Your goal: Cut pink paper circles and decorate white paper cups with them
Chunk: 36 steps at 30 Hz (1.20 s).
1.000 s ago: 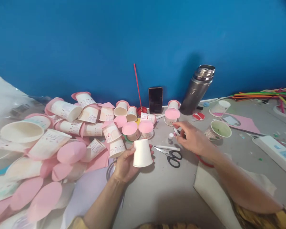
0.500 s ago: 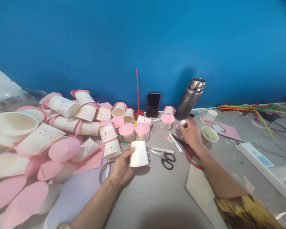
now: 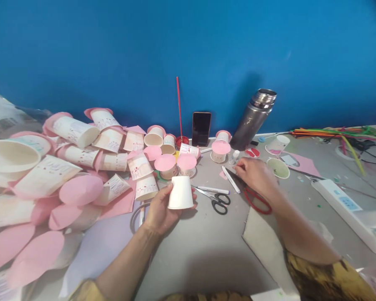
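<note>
My left hand is wrapped round a plain white paper cup, held upside down above the table. My right hand has its fingers curled and pressed together over the blades of red-handled scissors; whether anything is in them is hidden. Just left of its fingertips lies a white marker. A small clear bottle with a white cap stands beyond those fingertips. Black-handled scissors lie right of the cup, with another white pen above them.
Decorated paper cups with pink discs are heaped on the left. A phone and an open steel flask stand by the blue wall. A greenish cup, a power strip and coloured sticks are at right.
My right hand has let go of the small bottle, which now stands on the table, and has come down toward the scissors. My left hand still holds the cup. The view has shifted slightly.
</note>
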### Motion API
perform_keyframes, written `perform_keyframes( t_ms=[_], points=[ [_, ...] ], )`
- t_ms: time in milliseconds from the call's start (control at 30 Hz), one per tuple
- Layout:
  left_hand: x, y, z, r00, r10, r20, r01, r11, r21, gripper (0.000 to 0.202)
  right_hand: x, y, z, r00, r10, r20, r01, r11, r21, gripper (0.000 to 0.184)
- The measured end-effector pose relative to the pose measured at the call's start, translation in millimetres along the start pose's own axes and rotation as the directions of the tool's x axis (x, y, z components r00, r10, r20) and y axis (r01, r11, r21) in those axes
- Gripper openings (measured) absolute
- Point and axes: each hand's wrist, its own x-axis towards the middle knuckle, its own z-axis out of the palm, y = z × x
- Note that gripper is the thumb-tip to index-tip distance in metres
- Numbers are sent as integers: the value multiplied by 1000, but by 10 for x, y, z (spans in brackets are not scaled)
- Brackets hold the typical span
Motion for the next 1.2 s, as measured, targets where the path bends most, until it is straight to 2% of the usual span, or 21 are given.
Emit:
perform_keyframes(
  t_ms=[200,433,700,933,1067,1200],
  points=[
    [20,30,-1,996,84,-19,-84,996,-11,39,-96,-206,-38,991,-66,113,74,994,-76,24],
    [36,37,10,998,67,-22,-67,998,-6,38,-79,-162,-170,988,-51,143,62,995,-75,24],
    [33,21,25,999,19,-25,-20,1000,-22,40,-36,-116,25,970,-76,230,108,986,-129,19],
    [26,0,13,998,-39,40,42,995,-87,47,-32,-83,112,968,-105,230,146,975,-169,34],
    [28,-20,-23,1000,-19,0,19,997,-75,40,-51,-118,164,968,-124,219,163,972,-171,31],
    [30,-3,-26,998,-61,5,61,995,-77,40,-70,-162,122,976,-118,182,147,978,-150,32]
  ],
)
